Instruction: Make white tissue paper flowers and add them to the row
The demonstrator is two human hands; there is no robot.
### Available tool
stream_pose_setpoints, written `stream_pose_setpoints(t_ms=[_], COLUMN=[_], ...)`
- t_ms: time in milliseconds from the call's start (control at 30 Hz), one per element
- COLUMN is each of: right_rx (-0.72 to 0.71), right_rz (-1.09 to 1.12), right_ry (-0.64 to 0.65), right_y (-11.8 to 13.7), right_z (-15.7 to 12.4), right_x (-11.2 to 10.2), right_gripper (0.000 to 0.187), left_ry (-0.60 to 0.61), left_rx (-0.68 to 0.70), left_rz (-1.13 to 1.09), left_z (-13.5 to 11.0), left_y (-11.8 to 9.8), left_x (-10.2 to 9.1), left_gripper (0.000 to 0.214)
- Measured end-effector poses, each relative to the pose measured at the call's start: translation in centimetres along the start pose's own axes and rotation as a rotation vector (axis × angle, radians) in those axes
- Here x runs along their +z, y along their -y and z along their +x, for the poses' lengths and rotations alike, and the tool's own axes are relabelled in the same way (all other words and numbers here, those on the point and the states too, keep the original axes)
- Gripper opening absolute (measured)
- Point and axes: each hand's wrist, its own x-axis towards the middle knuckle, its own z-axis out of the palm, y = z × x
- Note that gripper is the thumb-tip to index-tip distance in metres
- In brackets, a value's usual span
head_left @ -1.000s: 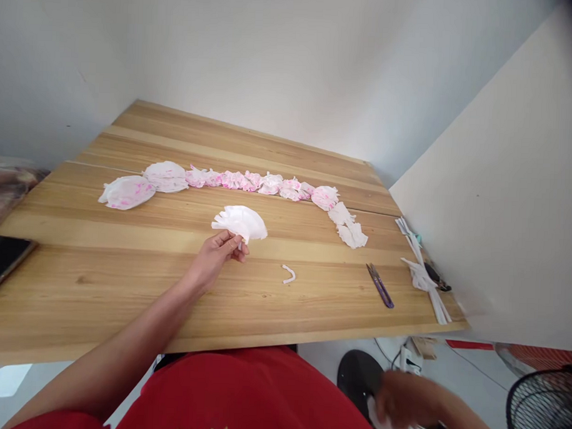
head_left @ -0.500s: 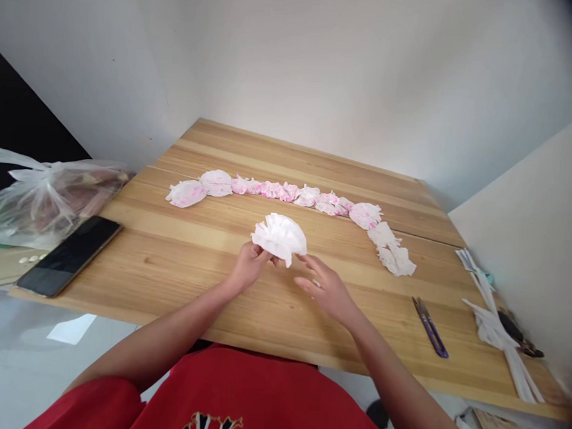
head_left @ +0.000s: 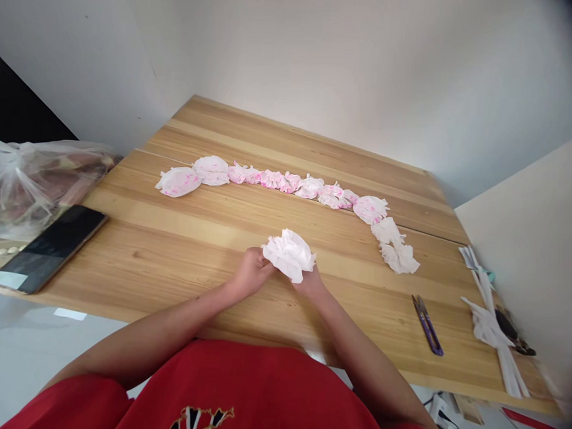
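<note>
A white tissue-paper flower with ruffled layers is held above the table, between my two hands. My left hand is closed on its lower left side, thumb and fingers pinched at the base. My right hand is at its lower right, the fingers mostly hidden behind and under the paper. Beyond it, a curved row of paper flowers lies on the table; the pink-and-white ones are in the middle, rounder pale ones at the left end, and plain white ones at the right end.
Purple-handled thread snips lie on the wooden table to the right. White strips rest by the right edge, partly over a dark object. A phone and a clear plastic bag are at the left.
My right hand, with fingers apart beside the flower before, is now behind and under it. The flower has turned and its layers look more bunched. The view has shifted slightly.
</note>
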Motion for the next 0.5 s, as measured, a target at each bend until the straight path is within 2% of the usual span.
stream_pose_setpoints(t_ms=[167, 300, 500], right_rx=[-0.039, 0.014, 0.156], right_rz=[-0.017, -0.03, 0.432], right_ry=[-0.063, -0.091, -0.044], right_y=[-0.1, -0.4, -0.2], right_z=[0.2, 0.0, -0.1], right_x=[0.7, 0.6, 0.6], right_gripper=[0.026, 0.027, 0.044], left_ry=[0.039, 0.088, 0.211], left_rx=[0.047, 0.094, 0.128], left_rz=[0.145, 0.272, 0.265], left_z=[-0.1, 0.0, 0.7], left_y=[0.3, 0.1, -0.7], left_x=[0.0, -0.2, -1.1], left_gripper=[0.026, 0.029, 0.026])
